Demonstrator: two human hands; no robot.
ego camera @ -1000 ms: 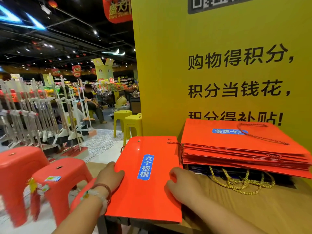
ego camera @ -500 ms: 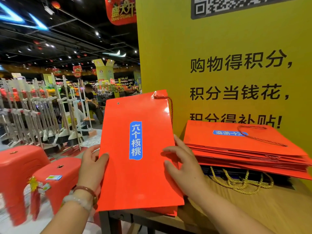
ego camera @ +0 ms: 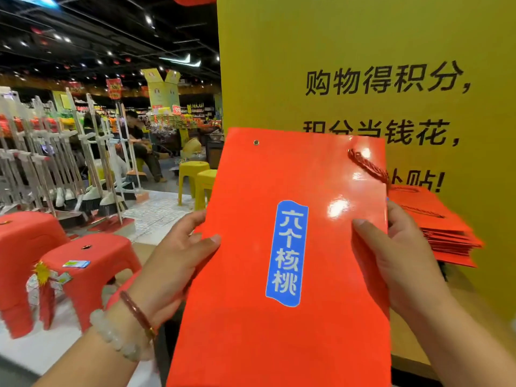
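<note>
The left hand (ego camera: 173,263) and right hand (ego camera: 396,263) pinch the side edges of the flat red bag (ego camera: 243,275), thumbs in front, holding it upright just left of the stack of red bags (ego camera: 441,227). To open it cleanly, I judge, part its panels evenly at the top. Its blue label (ego camera: 287,254) reads 六个核桃. The yellow board (ego camera: 363,51) behind the stack reads 购物得积分, 积分当钱花.

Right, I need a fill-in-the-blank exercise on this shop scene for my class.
The label on the held bag is ___.
The bracelets sit on the ___ wrist.
The stack of bags lies to the held bag's ___.
The wall behind it is ___.
Missing words: blue; left; right; yellow.
</note>
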